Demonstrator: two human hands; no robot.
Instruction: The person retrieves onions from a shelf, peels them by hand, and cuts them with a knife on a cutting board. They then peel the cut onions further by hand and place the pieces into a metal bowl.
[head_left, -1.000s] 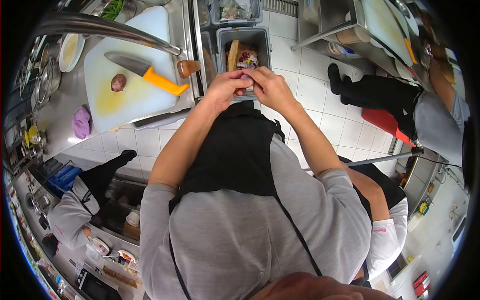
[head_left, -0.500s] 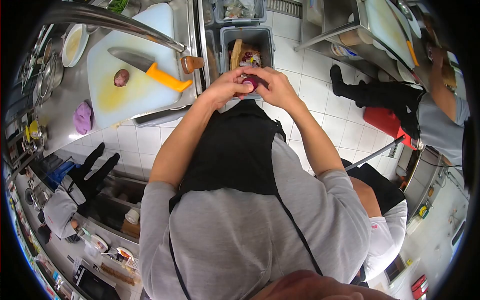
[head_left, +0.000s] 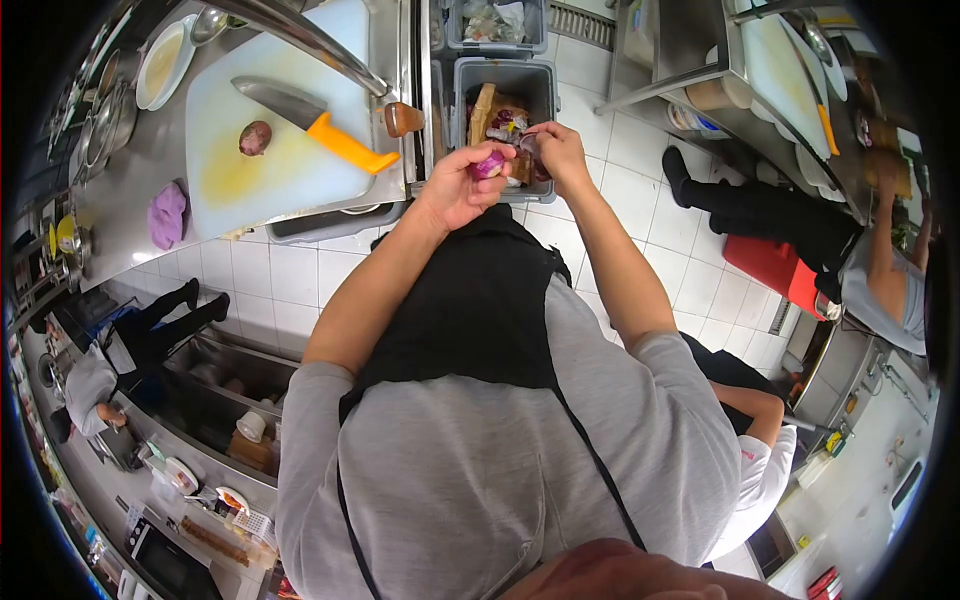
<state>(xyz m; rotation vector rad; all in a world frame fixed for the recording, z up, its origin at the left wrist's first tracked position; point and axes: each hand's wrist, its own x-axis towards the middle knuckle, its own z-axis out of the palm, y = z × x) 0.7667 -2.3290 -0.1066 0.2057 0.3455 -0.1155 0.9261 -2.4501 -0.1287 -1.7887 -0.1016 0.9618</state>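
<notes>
A small red onion [head_left: 488, 166], purple and white where bared, sits in the fingers of my left hand [head_left: 458, 190]. Just to its right, my right hand [head_left: 558, 155] is closed in a pinch on a dark strip of onion skin [head_left: 529, 147]. Both hands are over the near end of a grey bin [head_left: 553, 100] with scraps and a brown piece of cardboard [head_left: 482, 112] in it. To the left, an unpeeled onion [head_left: 255, 138] lies on a white cutting board [head_left: 225, 100], beside a knife with a yellow handle [head_left: 345, 145].
A steel counter [head_left: 120, 235] bears the board, a purple cloth [head_left: 166, 216] and a white bowl [head_left: 165, 65]. A second bin [head_left: 500, 45] stands behind the first. Co-workers are at the right [head_left: 885, 280], lower left and close by my right elbow. A red container [head_left: 770, 268] stands on the tiled floor.
My hands have come apart, the right pulling skin away from the onion in the left. More of the onion's pale purple surface shows. The view has shifted slightly.
</notes>
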